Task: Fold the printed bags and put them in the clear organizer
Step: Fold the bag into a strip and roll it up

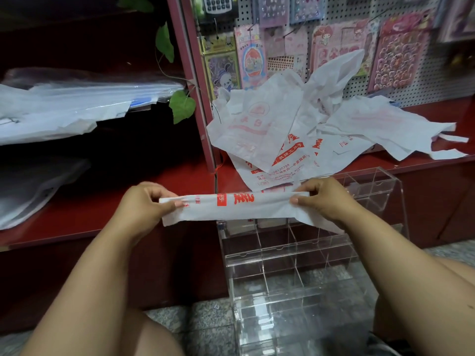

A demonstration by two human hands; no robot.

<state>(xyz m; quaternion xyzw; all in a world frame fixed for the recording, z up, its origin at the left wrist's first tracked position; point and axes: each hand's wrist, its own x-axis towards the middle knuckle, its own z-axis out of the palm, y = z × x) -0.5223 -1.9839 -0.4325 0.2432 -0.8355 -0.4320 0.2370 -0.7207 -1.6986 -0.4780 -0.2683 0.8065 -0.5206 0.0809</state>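
Far to my left, clear plastic sleeves [64, 104] lie stacked on a dark red shelf [77, 214], and a green vine [182, 105] hangs down beside the red upright post [195, 86].

My left hand [146, 204] pinches the left end of a folded bag [236, 208], thumb on the near face and fingers curled behind it. The bag is white with red print, folded into a long narrow strip that I hold level in the air between both hands, above the back rows of the clear organizer [295, 265]. My right hand [323, 199] grips the right end the same way, thumb in front, fingers wrapped over the top edge, and a loose corner of the bag droops below that hand.

The organizer stands on the speckled stone floor [205, 322] in front of me, between my knees, with tiered rows of open compartments; I can see nothing lying in the ones in view.

Behind it, on the red tabletop [424, 165], a pile of unfolded bags [295, 129] lies crumpled and overlapping, spreading rightward, handles trailing off the far end. Above the pile, a white pegboard [411, 80] carries hanging sticker packs [401, 55].
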